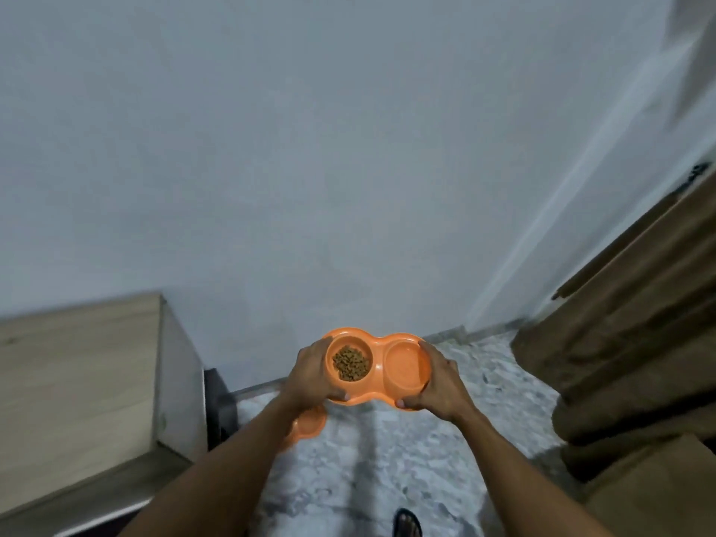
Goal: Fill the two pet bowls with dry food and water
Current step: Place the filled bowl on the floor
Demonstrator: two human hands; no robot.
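Orange double bowl [377, 393] held in the air between both hands, level, above the marbled floor [387, 478] near the foot of the wall [310, 149]. Left hand [314, 375] grips the left end and right hand [441, 385] the right end, fingers curled round the rim, thumbs on the near edge. Left well holds dry food [350, 363]. Right well [405, 366]: cannot tell if it holds water. Second orange dish [308, 424] on the floor under the left forearm, beside a wooden cabinet [77, 381].
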